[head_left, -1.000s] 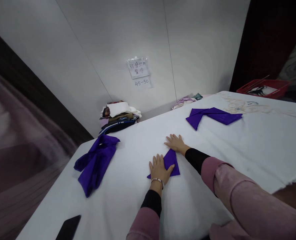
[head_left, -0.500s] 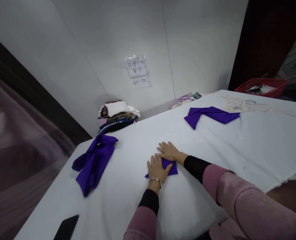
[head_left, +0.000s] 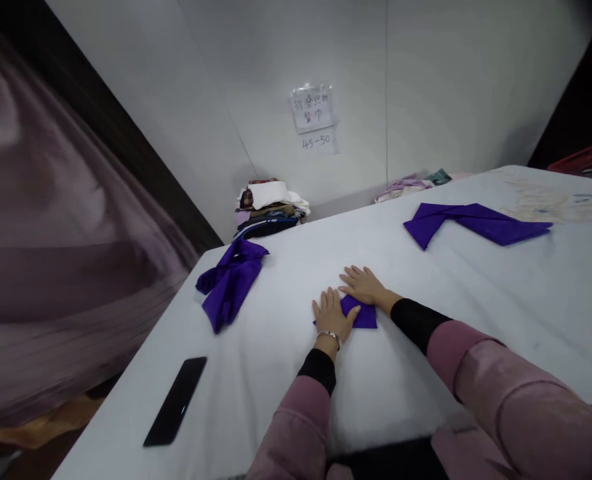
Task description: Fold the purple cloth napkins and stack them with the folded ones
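Both palms press on a small folded purple cloth napkin [head_left: 365,318] in the middle of the white-covered table [head_left: 276,393]. My left hand [head_left: 333,315] lies flat over its left part, fingers spread, a bracelet at the wrist. Across the napkin's far edge rests my right hand [head_left: 363,285], its fingers stretched out to the left. The two hands hide much of the napkin. To the left lies a crumpled purple cloth [head_left: 233,280], loosely twisted. A folded purple cloth strip [head_left: 476,220] with a bend in it lies at the far right.
A black phone-like slab [head_left: 176,402] lies near the table's left edge. Behind the table stand a pile of folded clothes [head_left: 269,210] and more cloth [head_left: 406,187] by the wall. A handwritten sign [head_left: 313,113] hangs above. A pink curtain [head_left: 76,233] drapes at the left.
The camera view has swung left and tilted, so everything sits further right and more of the black slab shows. My hands stay flat on the napkin, almost unmoved on it.
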Demonstrator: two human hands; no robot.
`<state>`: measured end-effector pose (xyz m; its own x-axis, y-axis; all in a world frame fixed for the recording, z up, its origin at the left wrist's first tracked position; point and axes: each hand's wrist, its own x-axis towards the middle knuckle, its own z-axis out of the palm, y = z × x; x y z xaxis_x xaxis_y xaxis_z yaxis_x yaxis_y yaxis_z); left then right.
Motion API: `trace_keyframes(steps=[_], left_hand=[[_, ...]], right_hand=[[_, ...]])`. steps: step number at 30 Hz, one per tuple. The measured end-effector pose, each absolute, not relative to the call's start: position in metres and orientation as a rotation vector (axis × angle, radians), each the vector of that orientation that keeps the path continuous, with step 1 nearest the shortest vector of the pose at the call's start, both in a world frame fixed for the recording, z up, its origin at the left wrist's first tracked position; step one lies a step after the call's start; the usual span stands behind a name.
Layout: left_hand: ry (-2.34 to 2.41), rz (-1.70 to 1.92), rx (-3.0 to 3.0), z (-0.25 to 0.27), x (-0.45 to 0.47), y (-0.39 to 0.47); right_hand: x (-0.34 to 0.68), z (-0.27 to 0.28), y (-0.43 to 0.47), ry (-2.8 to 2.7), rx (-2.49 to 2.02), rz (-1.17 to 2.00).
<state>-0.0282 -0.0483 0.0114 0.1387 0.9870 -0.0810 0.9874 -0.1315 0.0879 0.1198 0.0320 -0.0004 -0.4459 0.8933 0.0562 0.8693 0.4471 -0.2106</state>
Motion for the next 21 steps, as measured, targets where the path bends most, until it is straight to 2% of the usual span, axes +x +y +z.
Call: trace_keyframes(steps=[15,21], left_hand=[[2.132,-0.07,2.121,0.009,-0.088,-0.11],[2.1,0.358,1.942,0.013,-0.107,-0.109]], right_hand=[[0.122,-0.006,0.034,-2.571,-1.549,0.222],[0.125,-0.015,0.039,-2.57,-1.524,0.22]])
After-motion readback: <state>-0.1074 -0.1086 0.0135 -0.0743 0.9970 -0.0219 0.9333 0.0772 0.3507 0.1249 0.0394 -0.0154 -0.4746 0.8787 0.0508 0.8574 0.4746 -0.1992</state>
